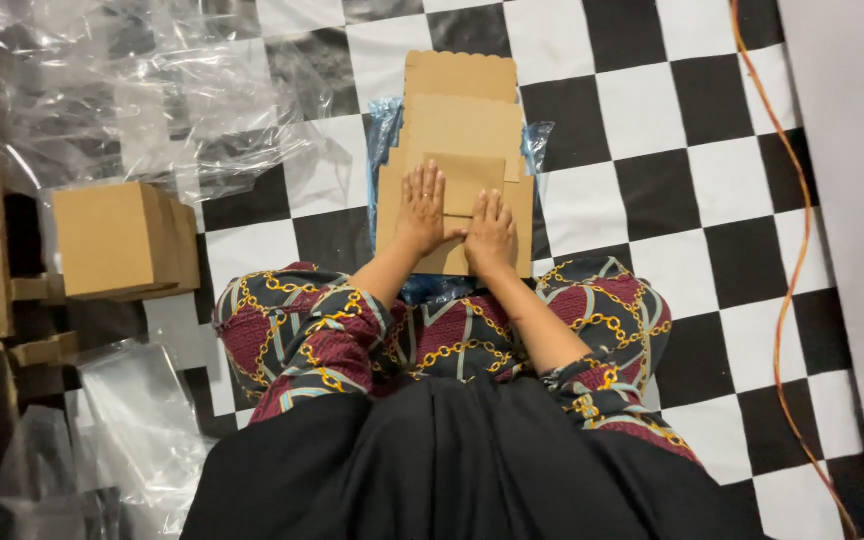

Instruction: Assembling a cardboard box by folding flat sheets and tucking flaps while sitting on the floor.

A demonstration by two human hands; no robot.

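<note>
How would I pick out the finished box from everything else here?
Start at the checkered floor and look left of the person's knees. The box stands there by crumpled clear plastic. Unlike the flat cardboard under both hands, it is folded into a closed cube.

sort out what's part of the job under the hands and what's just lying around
In hand: flat cardboard blank, pressed by left hand and right hand; blue plastic wrap beneath it.
Lying about: folded cardboard box, clear plastic bags, orange cable.

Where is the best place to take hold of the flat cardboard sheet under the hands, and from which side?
Probably the scalloped far edge of the flat cardboard sheet: it lies uncovered, beyond the left hand and right hand pressing the near part. The long sides rest on blue plastic wrap, so a grip there is harder.
</note>
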